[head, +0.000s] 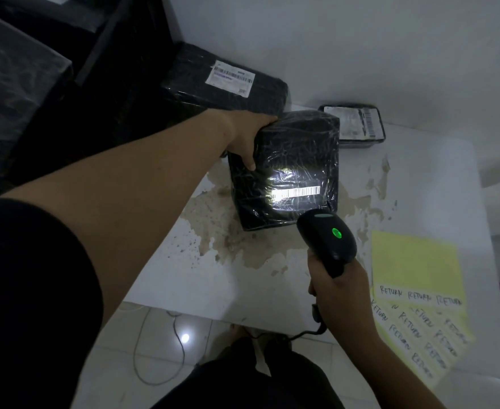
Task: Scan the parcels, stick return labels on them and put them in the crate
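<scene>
A black plastic-wrapped parcel (284,169) stands tilted on the white table (213,278). My left hand (247,134) grips its upper left corner. My right hand (338,293) holds a black barcode scanner (328,239) just below the parcel. The scanner's green lamp is lit and its beam lights the barcode strip (297,192) on the parcel's front. Yellow sheets of handwritten RETURN labels (416,305) lie on the table at the right.
A second black parcel with a white shipping label (228,81) lies behind my left hand. A smaller flat parcel (355,125) lies at the back right. Dark wrapped bundles (21,84) fill the left side. The scanner's cable (298,335) hangs over the table's front edge.
</scene>
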A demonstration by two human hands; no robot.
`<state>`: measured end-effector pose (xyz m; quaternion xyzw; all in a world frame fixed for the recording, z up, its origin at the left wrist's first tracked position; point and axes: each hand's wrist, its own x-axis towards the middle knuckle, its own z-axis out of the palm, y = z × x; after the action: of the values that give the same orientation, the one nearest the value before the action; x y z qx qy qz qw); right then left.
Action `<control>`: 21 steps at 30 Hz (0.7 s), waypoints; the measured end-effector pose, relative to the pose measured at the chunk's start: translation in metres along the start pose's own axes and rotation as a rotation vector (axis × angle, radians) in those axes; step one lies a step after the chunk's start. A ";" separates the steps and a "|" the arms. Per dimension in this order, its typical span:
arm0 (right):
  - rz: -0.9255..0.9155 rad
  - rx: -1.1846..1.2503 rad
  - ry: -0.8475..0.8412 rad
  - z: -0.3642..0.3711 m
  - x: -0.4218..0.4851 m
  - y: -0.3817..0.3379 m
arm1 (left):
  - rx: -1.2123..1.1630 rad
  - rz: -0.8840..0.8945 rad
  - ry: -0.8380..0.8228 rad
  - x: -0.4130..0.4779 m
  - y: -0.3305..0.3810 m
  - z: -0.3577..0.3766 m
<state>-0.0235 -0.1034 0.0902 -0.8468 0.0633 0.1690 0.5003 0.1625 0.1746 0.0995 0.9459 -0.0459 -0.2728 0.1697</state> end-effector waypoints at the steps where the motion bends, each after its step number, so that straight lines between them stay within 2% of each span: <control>1: 0.000 0.002 0.003 -0.001 0.000 0.000 | 0.000 0.002 0.000 0.000 0.000 0.000; 12: 0.033 0.050 0.012 -0.003 0.003 0.000 | -0.001 0.020 -0.010 0.004 -0.005 0.002; 21: 0.042 0.015 -0.051 0.004 -0.001 0.001 | 0.012 0.014 -0.004 0.000 -0.003 0.003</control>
<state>-0.0258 -0.1009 0.0882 -0.8369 0.0694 0.2006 0.5045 0.1608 0.1767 0.0966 0.9460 -0.0547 -0.2730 0.1658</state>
